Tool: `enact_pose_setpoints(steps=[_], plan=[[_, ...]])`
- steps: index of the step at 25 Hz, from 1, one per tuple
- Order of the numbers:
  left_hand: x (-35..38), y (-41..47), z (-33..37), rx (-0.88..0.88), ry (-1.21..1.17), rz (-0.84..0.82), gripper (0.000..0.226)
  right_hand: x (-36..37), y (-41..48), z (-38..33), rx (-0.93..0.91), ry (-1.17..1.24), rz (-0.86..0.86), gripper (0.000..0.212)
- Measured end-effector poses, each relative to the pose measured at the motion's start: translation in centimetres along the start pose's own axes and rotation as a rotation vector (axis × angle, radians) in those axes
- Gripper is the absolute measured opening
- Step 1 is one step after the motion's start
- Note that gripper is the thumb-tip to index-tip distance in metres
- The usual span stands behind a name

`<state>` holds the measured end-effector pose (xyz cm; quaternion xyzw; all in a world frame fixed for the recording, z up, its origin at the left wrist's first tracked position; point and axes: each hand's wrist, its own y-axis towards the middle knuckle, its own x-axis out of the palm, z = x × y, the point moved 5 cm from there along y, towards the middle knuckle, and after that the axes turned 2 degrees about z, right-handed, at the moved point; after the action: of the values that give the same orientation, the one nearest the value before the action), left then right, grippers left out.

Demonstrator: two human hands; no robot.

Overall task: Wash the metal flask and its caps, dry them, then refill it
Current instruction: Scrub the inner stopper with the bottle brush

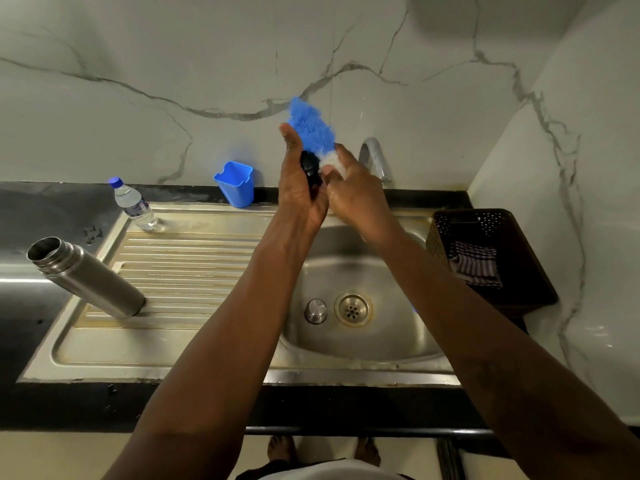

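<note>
Both hands are up over the sink basin (363,271), in front of the tap (375,157).

L hand (301,188): fingers curled round a black cap (310,166) and gripping it against the palm, thumb straight & pointing up. Only part of the cap shows betw. the fingers.

R hand (360,199): fingers clenched on the white lower end of a blue/white brush (311,128). The handle is hidden in the hand. The blue bristle head sticks up above both hands, and the bristles touch the black cap. The 2 hands are touching.

Metal flask (86,278): stands on its base on the ribbed drainboard (190,265) at far left, mouth open w/ no cap on, well apart from the hands. A steel cap (315,311) sits on the basin floor just beside the drain (353,308).

Other items:
- A plastic water bottle (133,204) w/ a blue lid stands at the back corner of the drainboard.
- A blue cup (235,183) stands near the wall on the black desk (34,209).
- A dark perforated basket (533,271) right of the basin holds a striped cloth (476,265).
</note>
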<state>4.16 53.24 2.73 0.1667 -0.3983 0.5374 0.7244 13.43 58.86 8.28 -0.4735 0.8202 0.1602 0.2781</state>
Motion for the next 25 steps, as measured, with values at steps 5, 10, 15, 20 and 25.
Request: enact_pose_setpoints(steps=[5, 10, 15, 20, 25], plan=[[-2.0, 0.5, 0.2, 0.019, 0.189, 0.268, 0.083, 0.9, -2.3, -0.4, -0.081, -0.023, -0.045, 0.053], [-0.3, -1.0, -0.9, -0.067, -0.098, 0.181, 0.065, -0.1, 0.7, -0.3, -0.005, -0.012, 0.007, 0.049], [-0.1, -0.8, 0.5, -0.025, -0.033, 0.140, 0.072, 0.6, -2.1, 0.1, -0.063, -0.049, -0.021, 0.053], [-1.7, -0.5, -0.7, -0.005, 0.217, 0.243, 0.115, 0.2, -0.9, -0.4, -0.058, -0.012, 0.042, 0.053], [-1.6, -1.8, 0.1, 0.012, 0.093, 0.217, 0.055, 1.1, -1.7, -0.2, -0.090, -0.089, 0.006, 0.052]])
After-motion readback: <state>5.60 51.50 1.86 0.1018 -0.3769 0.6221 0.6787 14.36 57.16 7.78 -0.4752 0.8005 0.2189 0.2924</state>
